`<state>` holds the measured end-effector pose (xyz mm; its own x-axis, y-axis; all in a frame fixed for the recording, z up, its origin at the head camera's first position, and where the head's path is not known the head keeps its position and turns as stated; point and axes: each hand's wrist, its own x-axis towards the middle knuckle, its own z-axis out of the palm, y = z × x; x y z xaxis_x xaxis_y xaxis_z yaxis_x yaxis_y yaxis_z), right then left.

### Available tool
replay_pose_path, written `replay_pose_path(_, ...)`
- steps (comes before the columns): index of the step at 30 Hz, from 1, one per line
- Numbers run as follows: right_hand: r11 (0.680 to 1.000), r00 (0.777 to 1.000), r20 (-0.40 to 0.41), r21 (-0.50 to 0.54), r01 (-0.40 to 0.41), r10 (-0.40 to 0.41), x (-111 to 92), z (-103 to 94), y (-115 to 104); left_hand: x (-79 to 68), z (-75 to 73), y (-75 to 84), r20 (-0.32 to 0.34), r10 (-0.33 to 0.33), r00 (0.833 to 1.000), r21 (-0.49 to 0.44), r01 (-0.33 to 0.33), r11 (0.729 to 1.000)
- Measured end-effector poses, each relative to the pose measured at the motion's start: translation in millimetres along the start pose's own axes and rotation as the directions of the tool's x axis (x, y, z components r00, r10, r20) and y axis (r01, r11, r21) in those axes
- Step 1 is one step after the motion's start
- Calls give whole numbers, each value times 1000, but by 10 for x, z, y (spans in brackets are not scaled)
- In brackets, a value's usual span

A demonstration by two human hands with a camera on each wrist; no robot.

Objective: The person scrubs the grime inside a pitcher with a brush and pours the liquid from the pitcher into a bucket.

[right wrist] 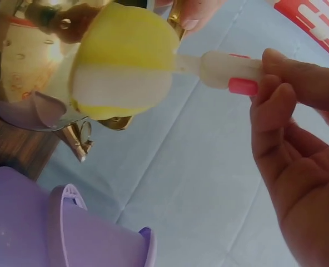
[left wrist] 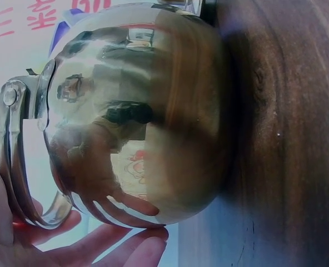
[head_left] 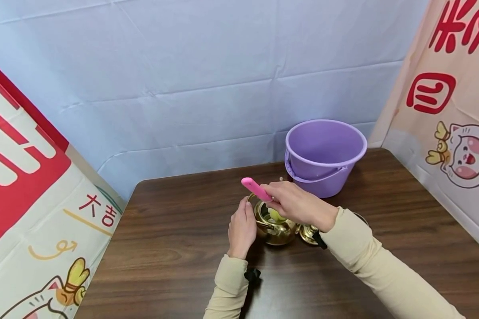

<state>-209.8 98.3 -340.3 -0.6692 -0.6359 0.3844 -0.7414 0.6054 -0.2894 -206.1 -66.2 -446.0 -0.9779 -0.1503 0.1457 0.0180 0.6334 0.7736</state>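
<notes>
A shiny gold-coloured kettle [head_left: 279, 235] sits on the wooden table with its mouth uncovered. My left hand [head_left: 241, 228] holds it from the left, thumb and fingers around its raised metal handle [left wrist: 21, 183], other fingertips against the round side. In my right hand [head_left: 297, 201] is a sponge bottle brush, its pink handle [head_left: 257, 189] pointing up and left. The brush's yellow and white sponge head [right wrist: 125, 61] is at the kettle's mouth, overlapping the body in the right wrist view. Right beside the kettle lies a gold lid [head_left: 308, 234], partly hidden by my right sleeve.
Behind and right of the kettle stands a purple bucket [head_left: 321, 177], its handle hanging down in front. The brown wooden table [head_left: 163, 248] extends to both sides. A pale blue cloth [head_left: 199, 88] hangs at the back, with printed banners left and right.
</notes>
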Motion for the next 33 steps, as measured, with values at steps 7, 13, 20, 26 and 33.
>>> replay_pose_path(7, 998, 999, 8, -50, 41, -41, -72, 21, 3, 4, -10, 6, 6, -3, 1000, 10, 3, 1000)
replay_pose_path(13, 988, 993, -40, -104, 110, -115, -129, 63, 18, 10, -17, -3, 16, 13, 1000, 27, -14, 1000)
replay_pose_path(20, 979, 977, -108, -116, 169, -182, -209, 113, 44, 13, -24, 1, 13, 20, 1000, 38, -20, 999)
replay_pose_path(26, 973, 967, -131, -106, 206, -219, -243, 114, 69, 14, -34, 6, 15, 32, 999, 47, -33, 998)
replay_pose_path(33, 969, 958, -168, -129, 211, -231, -279, 130, 95, 12, -36, 6, 11, 34, 999, 51, -34, 998)
